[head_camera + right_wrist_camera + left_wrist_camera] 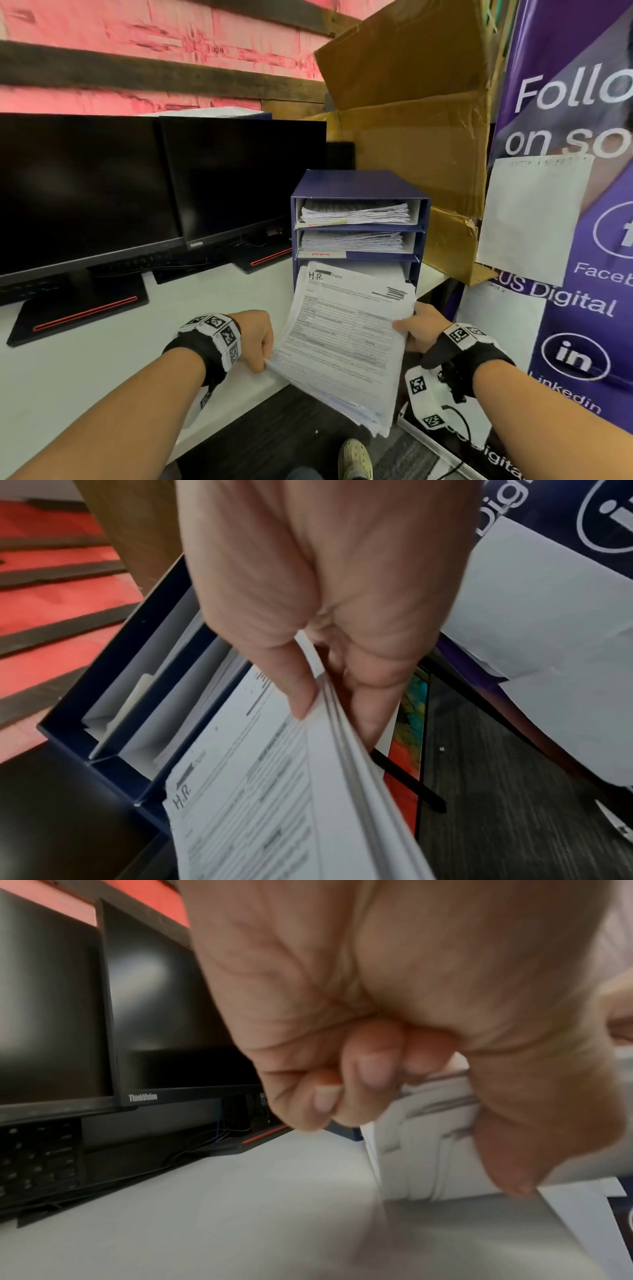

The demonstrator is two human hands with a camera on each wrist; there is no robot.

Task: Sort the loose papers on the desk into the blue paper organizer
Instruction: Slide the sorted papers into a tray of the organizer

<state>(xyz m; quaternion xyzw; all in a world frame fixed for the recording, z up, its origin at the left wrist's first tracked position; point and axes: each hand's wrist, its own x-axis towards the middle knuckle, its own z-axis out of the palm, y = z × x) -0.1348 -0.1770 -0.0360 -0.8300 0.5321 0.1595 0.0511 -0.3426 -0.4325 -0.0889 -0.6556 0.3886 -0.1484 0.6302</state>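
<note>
Two hands, left hand (257, 339) and right hand (423, 329), grip the thick white paper stack (342, 346) by opposite edges, steadying it into the blue cardboard organizer's (356, 183) bottom slot.

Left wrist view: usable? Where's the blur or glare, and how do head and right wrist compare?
Left wrist: left hand and paper stack soft, monitor shows glare. Head: centre sharp, wall smeared, edges bowed. Right wrist: right hand fairly sharp, print blurred.

Bare forearms, black wrist straps (205, 346) with white square-coded markers, beige clog (355, 459)
</note>
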